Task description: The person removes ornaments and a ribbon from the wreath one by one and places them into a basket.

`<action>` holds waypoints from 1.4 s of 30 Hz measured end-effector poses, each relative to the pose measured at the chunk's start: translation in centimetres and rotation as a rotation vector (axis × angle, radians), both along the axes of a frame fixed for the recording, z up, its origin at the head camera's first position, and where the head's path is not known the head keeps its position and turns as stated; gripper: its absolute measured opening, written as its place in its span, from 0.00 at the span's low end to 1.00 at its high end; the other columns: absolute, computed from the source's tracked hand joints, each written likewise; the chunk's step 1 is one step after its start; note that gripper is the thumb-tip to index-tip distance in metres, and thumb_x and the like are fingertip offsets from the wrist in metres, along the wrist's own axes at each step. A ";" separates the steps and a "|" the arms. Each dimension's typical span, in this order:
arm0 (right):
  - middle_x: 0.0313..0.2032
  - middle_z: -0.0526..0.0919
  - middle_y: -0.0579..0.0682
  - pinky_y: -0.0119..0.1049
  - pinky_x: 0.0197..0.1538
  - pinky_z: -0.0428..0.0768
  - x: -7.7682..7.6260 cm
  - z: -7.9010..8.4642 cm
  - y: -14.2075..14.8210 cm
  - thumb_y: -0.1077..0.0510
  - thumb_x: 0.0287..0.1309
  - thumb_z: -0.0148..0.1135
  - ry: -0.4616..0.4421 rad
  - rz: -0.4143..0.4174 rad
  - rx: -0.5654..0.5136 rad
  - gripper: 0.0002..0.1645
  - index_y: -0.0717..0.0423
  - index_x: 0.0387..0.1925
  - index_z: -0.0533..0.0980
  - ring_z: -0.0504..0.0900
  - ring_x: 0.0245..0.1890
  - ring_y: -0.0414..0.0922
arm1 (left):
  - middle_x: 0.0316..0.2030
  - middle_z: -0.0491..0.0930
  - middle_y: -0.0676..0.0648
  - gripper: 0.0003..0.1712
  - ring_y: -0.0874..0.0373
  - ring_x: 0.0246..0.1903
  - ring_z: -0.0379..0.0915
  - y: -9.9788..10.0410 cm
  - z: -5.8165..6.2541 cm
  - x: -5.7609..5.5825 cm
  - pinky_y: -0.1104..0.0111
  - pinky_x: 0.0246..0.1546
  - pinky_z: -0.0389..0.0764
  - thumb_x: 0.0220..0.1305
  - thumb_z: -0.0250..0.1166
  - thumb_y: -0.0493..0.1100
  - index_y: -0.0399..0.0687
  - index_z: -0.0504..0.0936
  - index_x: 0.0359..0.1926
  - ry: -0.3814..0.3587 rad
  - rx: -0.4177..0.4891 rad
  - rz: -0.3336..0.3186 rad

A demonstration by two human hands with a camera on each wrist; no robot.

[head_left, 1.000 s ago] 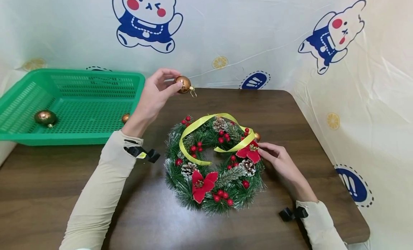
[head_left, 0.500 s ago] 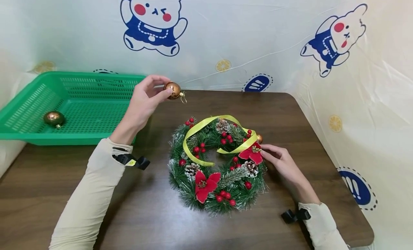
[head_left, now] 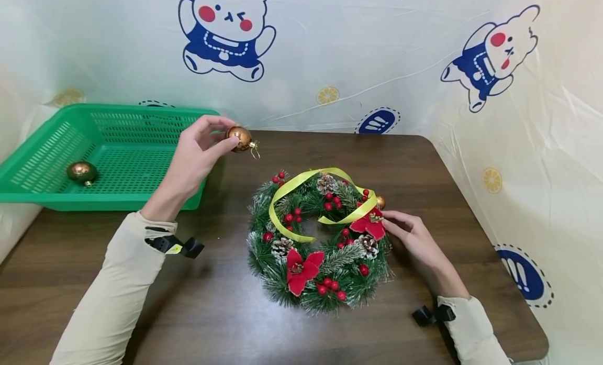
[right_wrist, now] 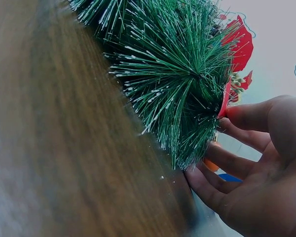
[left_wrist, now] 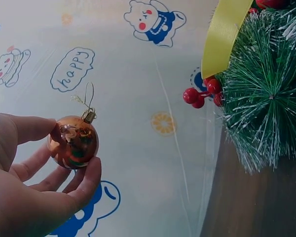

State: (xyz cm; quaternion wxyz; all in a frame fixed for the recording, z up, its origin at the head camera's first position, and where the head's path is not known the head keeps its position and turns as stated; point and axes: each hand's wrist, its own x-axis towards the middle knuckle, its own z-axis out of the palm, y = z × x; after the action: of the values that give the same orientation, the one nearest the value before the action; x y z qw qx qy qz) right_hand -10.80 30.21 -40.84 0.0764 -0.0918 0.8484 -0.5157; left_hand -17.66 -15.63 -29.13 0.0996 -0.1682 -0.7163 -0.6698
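Note:
My left hand (head_left: 188, 158) pinches a shiny copper bauble (head_left: 239, 139) between thumb and fingers, above the table beside the basket's right end. In the left wrist view, the bauble (left_wrist: 74, 143) has a gold cap with a wire loop at its top. A green Christmas wreath (head_left: 278, 278) lies on the table, dressed with red berries, pine cones and red poinsettias (head_left: 303, 271). Loosely across its top runs a yellow ribbon (head_left: 346, 218). At the wreath's right edge, my right hand (head_left: 419, 244) has its thumb against a poinsettia petal (right_wrist: 226, 101) and its fingers bent round the edge.
A green plastic basket (head_left: 94, 199) stands at the back left, with another bauble (head_left: 81, 172) inside. Behind the wreath's right edge shows an orange-gold bauble (head_left: 380, 202). A patterned plastic sheet (head_left: 301, 51) closes off the back and right of the brown table (head_left: 226, 302).
My left hand has moved left and slightly down with the copper bauble, toward the basket. The right hand stays at the wreath. The head view has shifted a little.

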 end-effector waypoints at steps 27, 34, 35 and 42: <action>0.58 0.80 0.53 0.26 0.57 0.73 0.0 0.0 -0.1 0.49 0.72 0.56 -0.003 0.004 0.019 0.22 0.55 0.61 0.77 0.77 0.57 0.43 | 0.57 0.75 0.47 0.19 0.54 0.56 0.72 -4.8 0.8 1.6 0.76 0.51 0.76 0.68 0.65 0.38 0.40 0.77 0.58 0.038 -0.196 0.145; 0.58 0.80 0.53 0.26 0.57 0.73 -0.2 0.2 0.0 0.48 0.72 0.56 -0.005 0.005 0.027 0.23 0.55 0.61 0.77 0.77 0.57 0.43 | 0.57 0.74 0.48 0.20 0.57 0.54 0.74 -6.2 0.9 1.6 0.78 0.49 0.75 0.68 0.66 0.40 0.43 0.77 0.59 0.020 -0.287 0.170; 0.58 0.80 0.53 0.26 0.57 0.73 -0.2 0.2 -0.1 0.48 0.72 0.56 -0.008 0.005 0.026 0.23 0.55 0.61 0.77 0.77 0.57 0.43 | 0.57 0.74 0.48 0.20 0.57 0.54 0.74 -6.4 1.0 1.6 0.78 0.48 0.75 0.67 0.66 0.40 0.43 0.77 0.59 0.015 -0.291 0.170; 0.58 0.80 0.54 0.26 0.57 0.73 0.0 0.0 0.0 0.49 0.72 0.56 -0.009 -0.003 0.014 0.23 0.56 0.61 0.77 0.77 0.56 0.42 | 0.58 0.73 0.50 0.21 0.59 0.54 0.73 -7.0 1.0 1.4 0.77 0.43 0.76 0.68 0.66 0.43 0.46 0.76 0.59 -0.020 -0.331 0.181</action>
State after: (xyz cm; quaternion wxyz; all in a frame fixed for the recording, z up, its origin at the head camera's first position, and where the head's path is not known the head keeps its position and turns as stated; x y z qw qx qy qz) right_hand -10.77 30.21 -40.82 0.0802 -0.0878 0.8518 -0.5102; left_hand -16.21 -22.67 -28.10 0.1235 -0.1105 -0.8300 -0.5326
